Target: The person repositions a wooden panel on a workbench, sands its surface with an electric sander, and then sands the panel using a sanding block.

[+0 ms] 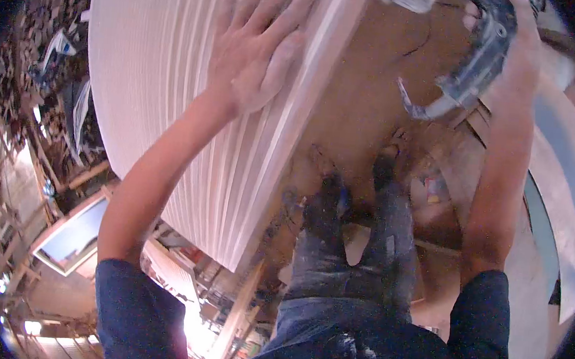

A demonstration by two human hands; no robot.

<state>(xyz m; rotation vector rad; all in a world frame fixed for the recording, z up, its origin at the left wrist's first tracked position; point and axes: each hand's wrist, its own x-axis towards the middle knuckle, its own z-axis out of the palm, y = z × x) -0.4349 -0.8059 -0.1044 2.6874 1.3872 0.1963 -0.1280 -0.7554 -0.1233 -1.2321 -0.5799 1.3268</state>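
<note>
L hand (253, 62) flat on the big, pale, streaked panel w/ a curved outer edge (148, 67), fingers extended, gripping nothing; panel's front-left of the wearer. R hand (521, 29) wrapped round a dark, chunky, handheld tool (483, 53), out right, apart from the panel, over brown, dusty floor (362, 84). Prob. a steadying or surface-feeling step; tool running or not, can't tell. Next move'd call for firm R grip, level approach.

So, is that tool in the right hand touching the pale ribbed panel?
Apart. The head view shows brown floor plainly between the dark tool and the panel.
</note>
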